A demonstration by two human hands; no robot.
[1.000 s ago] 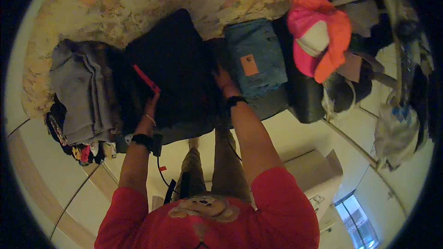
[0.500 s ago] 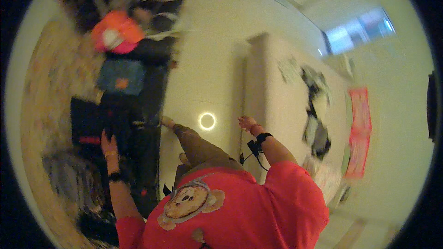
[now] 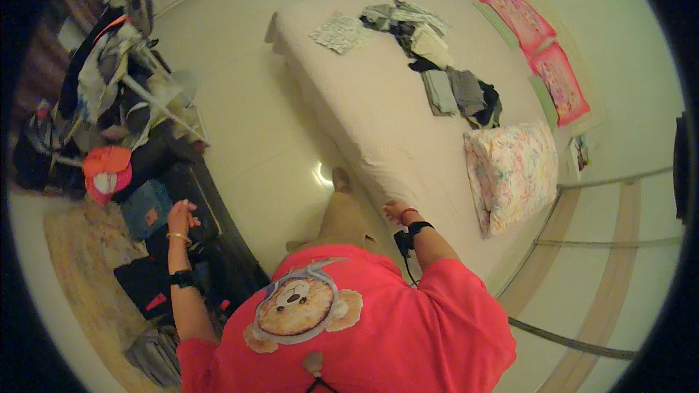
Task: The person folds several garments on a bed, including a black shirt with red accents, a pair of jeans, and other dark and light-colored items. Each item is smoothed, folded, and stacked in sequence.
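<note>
My left hand (image 3: pixel 182 218) hangs with loosely bent fingers and nothing in them. It is in front of a low dark bench (image 3: pixel 211 204), closest to a folded blue denim item (image 3: pixel 149 209). My right hand (image 3: pixel 395 211) is beside the near edge of the bed (image 3: pixel 328 94), its fingers slightly curled, apart and holding nothing. On the bed lie a grey folded garment (image 3: pixel 466 91), a light grey-green folded garment (image 3: pixel 440 93), a heap of dark and pale clothes (image 3: pixel 408 33) and a patterned cloth (image 3: pixel 338 33).
A folded floral quilt (image 3: pixel 513 171) rests on the bed's near right corner. Two pink-edged pillows (image 3: pixel 517 14) lie at its head. An orange and pink cap (image 3: pixel 108 173) and a clothes-laden rack (image 3: pixel 138 91) stand left. Tiled floor (image 3: pixel 233 116) runs between bench and bed.
The view has swung to the right, bringing the quilt and sliding doors into sight. My left hand has moved from over the dark clothes to near the denim item. Both hands stay without anything held.
</note>
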